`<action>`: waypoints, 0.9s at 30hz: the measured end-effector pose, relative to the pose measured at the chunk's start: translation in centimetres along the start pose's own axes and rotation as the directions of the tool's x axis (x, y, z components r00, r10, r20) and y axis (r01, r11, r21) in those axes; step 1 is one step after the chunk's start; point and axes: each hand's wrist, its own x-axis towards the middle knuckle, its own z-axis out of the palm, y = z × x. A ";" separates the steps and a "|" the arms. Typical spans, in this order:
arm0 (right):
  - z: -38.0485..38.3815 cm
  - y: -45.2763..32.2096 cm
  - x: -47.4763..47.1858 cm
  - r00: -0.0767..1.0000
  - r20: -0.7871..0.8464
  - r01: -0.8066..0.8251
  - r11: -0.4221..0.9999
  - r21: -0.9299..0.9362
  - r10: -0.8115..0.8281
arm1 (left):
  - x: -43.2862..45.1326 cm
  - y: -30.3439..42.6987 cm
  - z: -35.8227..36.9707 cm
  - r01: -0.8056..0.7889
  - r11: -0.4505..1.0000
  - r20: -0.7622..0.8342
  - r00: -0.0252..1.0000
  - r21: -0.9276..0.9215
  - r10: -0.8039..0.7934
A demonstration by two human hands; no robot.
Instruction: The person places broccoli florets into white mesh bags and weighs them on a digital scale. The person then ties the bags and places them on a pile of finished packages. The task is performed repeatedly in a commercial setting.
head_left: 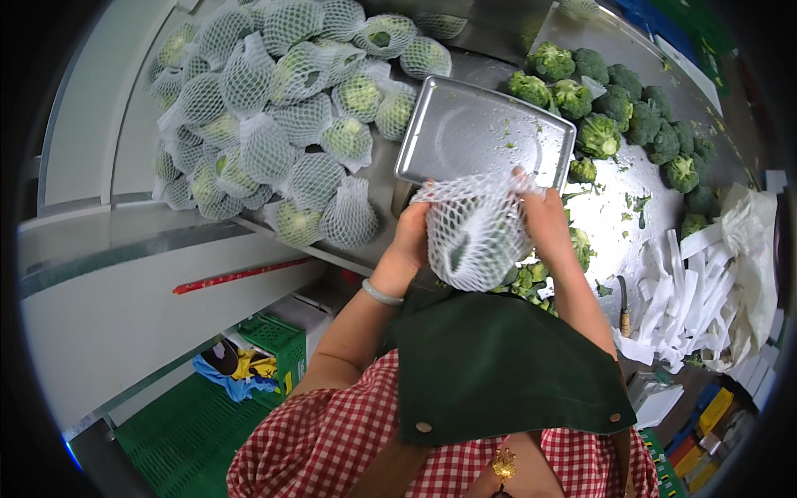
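Note:
Between my two hands is a white foam net sleeve (pixel 476 239) with something green, partly hidden, inside. My left hand (pixel 412 231) grips its left edge and my right hand (pixel 543 215) its upper right edge. Just beyond them lies a shallow metal tray (pixel 476 134) with green crumbs on it. Many netted broccoli heads (pixel 268 146) are heaped on the left. Bare broccoli heads (pixel 598 136) sit on the right of the steel table (pixel 647 230).
A small curved knife with a wooden handle (pixel 624 320) lies at the right, beside a pile of flat white foam sleeves (pixel 685 292) and a plastic bag (pixel 750 267). Broccoli trimmings (pixel 529 279) lie near my apron. Green crates (pixel 274 348) stand low at the left.

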 end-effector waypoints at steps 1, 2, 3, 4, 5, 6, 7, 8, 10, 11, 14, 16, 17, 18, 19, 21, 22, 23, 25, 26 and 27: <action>0.7 0.7 0.7 0.970 -0.088 -0.204 0.958 0.203 0.225 | -0.7 0.0 -0.7 0.020 1.000 0.036 0.999 -0.017 -0.020; 0.4 2.7 1.3 0.945 0.262 -0.314 0.759 0.570 0.194 | -1.6 -0.3 -1.1 -0.022 1.000 0.006 1.000 -0.022 0.022; 0.7 5.3 2.6 0.877 0.397 -0.476 0.596 0.647 0.270 | -2.2 0.2 -0.3 -0.064 0.998 -0.011 0.998 -0.017 0.063; 1.2 6.9 2.8 0.868 0.462 -0.441 0.715 0.542 0.185 | -2.7 0.5 -1.8 -0.145 0.989 0.022 0.989 0.015 0.144; 1.9 8.1 2.2 0.842 0.528 -0.378 0.818 0.434 0.109 | -3.0 1.3 -3.0 -0.131 0.991 0.058 0.990 -0.017 0.132; 3.1 8.8 1.3 0.876 0.474 -0.298 0.874 0.384 0.091 | -3.3 2.2 -4.2 -0.113 0.992 0.096 0.988 -0.052 0.118; 4.1 9.3 0.1 0.905 0.419 -0.222 0.919 0.326 0.071 | -4.0 3.4 -3.5 -0.136 0.991 0.095 0.986 -0.012 0.136; 4.7 9.2 -1.3 0.865 0.500 -0.292 0.856 0.427 0.046 | -4.8 4.7 -3.0 -0.167 0.986 0.094 0.982 0.028 0.164; 6.2 9.0 -2.9 0.695 0.717 -0.555 0.600 0.576 -0.046 | -5.2 5.8 -3.3 -0.270 0.947 0.127 0.960 0.173 0.250; 7.3 8.6 -3.4 0.623 0.779 -0.651 0.505 0.567 -0.071 | -5.1 5.8 -4.0 -0.348 0.896 0.160 0.936 0.274 0.315; 8.3 8.6 -0.7 0.687 0.726 -0.647 0.460 0.608 0.008 | -5.9 7.8 -2.4 -0.414 0.908 0.059 0.910 0.063 0.411; 9.0 4.5 -0.8 0.702 0.712 -0.642 0.440 0.628 0.006 | -6.0 9.1 -4.3 -0.534 0.845 0.082 0.842 -0.009 0.533; 10.3 2.0 -0.9 0.748 0.664 -0.544 0.573 0.613 0.000 | -6.1 9.6 -6.4 -0.590 0.807 0.163 0.795 -0.017 0.585; 11.3 -0.8 -1.5 0.777 0.598 -0.242 0.784 0.572 -0.197 | -8.2 10.0 -4.6 -0.528 0.849 0.100 0.843 -0.033 0.528; 12.7 -3.2 -2.3 0.725 0.563 0.101 0.870 0.483 -0.397 | -10.3 10.1 -3.8 -0.469 0.882 0.030 0.882 -0.050 0.471; 15.6 -5.7 -2.3 0.604 0.584 0.588 0.798 0.132 -0.542 | -12.0 9.7 -6.2 -0.349 0.918 0.191 0.904 -0.187 0.383; 16.5 -6.6 -2.8 0.587 0.603 0.574 0.803 0.160 -0.540 | -12.8 11.0 -6.8 -0.342 0.899 0.182 0.899 -0.273 0.397; 17.2 -7.4 -3.2 0.574 0.617 0.557 0.809 0.187 -0.538 | -13.8 12.8 -7.6 -0.328 0.875 0.172 0.898 -0.355 0.406; 17.3 -8.0 -2.9 0.514 0.522 0.764 0.640 0.083 -0.681 | -15.1 18.2 -7.9 -0.603 0.749 -0.172 0.797 -0.275 0.578; 16.4 -7.7 -2.3 0.502 0.505 0.803 0.595 0.028 -0.702 | -15.3 21.5 -7.2 -0.717 0.679 -0.370 0.681 -0.158 0.632; 15.3 -7.1 -1.9 0.495 0.488 0.832 0.553 -0.030 -0.719 | -15.7 25.7 -7.4 -0.751 0.648 -0.306 0.651 -0.126 0.695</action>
